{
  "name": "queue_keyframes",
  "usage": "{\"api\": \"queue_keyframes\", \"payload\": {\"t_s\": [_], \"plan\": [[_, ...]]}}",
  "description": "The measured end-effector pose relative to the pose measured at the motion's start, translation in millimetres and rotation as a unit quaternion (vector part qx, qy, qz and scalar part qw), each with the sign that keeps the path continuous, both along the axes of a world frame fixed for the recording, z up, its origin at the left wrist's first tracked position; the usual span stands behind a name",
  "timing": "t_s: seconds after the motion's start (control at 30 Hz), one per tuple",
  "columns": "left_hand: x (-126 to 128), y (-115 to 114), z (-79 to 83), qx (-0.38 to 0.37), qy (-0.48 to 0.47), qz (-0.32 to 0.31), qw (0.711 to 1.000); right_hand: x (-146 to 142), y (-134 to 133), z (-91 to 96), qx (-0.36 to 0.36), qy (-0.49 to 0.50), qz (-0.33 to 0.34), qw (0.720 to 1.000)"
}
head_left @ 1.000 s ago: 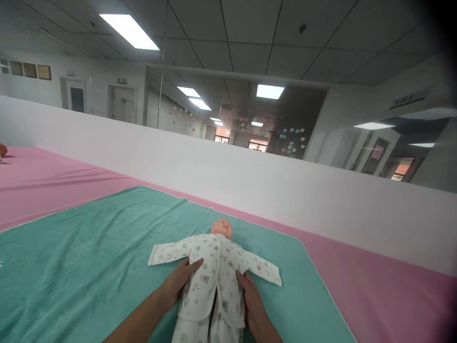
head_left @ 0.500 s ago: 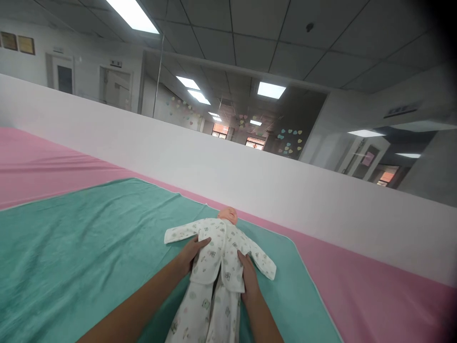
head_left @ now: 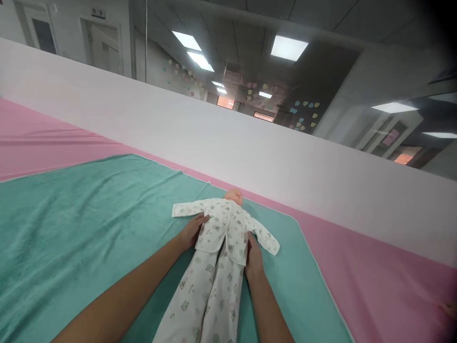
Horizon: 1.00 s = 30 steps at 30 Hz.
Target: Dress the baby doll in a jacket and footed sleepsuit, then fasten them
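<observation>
A baby doll [head_left: 233,196] lies face up on a teal towel [head_left: 82,228], dressed in a white printed top [head_left: 224,226] and matching trousers [head_left: 203,300]. My left hand [head_left: 191,232] lies against the doll's left side, fingers stretched out with the thumb on the top. My right hand [head_left: 254,257] lies along its other side, fingers flat beside the top's hem. Neither hand grips anything. The doll's sleeves are spread out to both sides.
The towel covers a pink sheet [head_left: 374,276] on a wide surface. A low white wall [head_left: 285,157] runs along the far edge. Beyond it is a room with glass partitions and ceiling lights.
The view has tilted down, showing more of the doll's trousers. Both hands stay at the doll's sides, much as before.
</observation>
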<state>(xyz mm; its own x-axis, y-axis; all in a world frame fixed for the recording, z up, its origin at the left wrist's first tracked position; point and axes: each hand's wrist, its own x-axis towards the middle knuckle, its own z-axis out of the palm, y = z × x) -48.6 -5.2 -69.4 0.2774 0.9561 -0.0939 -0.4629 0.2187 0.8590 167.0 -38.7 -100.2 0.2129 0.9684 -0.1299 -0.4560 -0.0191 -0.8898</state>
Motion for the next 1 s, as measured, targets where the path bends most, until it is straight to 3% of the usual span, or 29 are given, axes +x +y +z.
{"api": "queue_keyframes", "payload": {"t_s": [0.1,0.2,0.27,0.33,0.47,0.57,0.63,0.73,0.8,0.83,1.0], "plan": [[-16.1,13.4,-5.4,0.003,0.095,0.091,0.991,24.2,4.6,-2.9,0.002,0.052,-0.024,0.998],[-46.6,28.0,-7.4,0.021,0.175,0.195,0.965,60.2,7.0,-7.3,0.018,0.048,-0.114,0.992],[-70.8,34.9,-6.4,0.006,0.124,0.255,0.959,86.1,6.5,-10.3,0.018,0.060,-0.198,0.978],[-93.3,39.1,-4.5,-0.006,0.086,0.315,0.945,110.0,4.3,-11.8,0.009,0.085,-0.235,0.968],[-121.1,44.3,-4.4,-0.006,0.065,0.391,0.918,142.5,-4.8,-9.6,0.009,0.144,-0.226,0.963],[-123.5,46.6,-9.1,0.010,0.117,0.397,0.910,146.6,-11.2,-6.3,0.039,0.224,-0.183,0.957],[-118.3,46.1,-12.5,0.039,0.206,0.396,0.894,140.4,-13.5,-3.2,0.071,0.253,-0.145,0.954],[-106.4,42.5,-15.8,0.183,0.396,0.369,0.821,125.9,-15.1,3.8,0.122,0.242,-0.079,0.959],[-99.6,40.7,-17.5,0.298,0.505,0.304,0.751,117.8,-15.6,8.7,0.146,0.237,-0.049,0.959],[-97.3,40.5,-18.7,0.328,0.533,0.270,0.732,114.8,-15.6,10.5,0.150,0.235,-0.043,0.959],[-97.0,45.5,-29.6,0.300,0.595,0.177,0.725,110.0,-13.0,8.6,0.118,0.225,-0.051,0.966]]}}
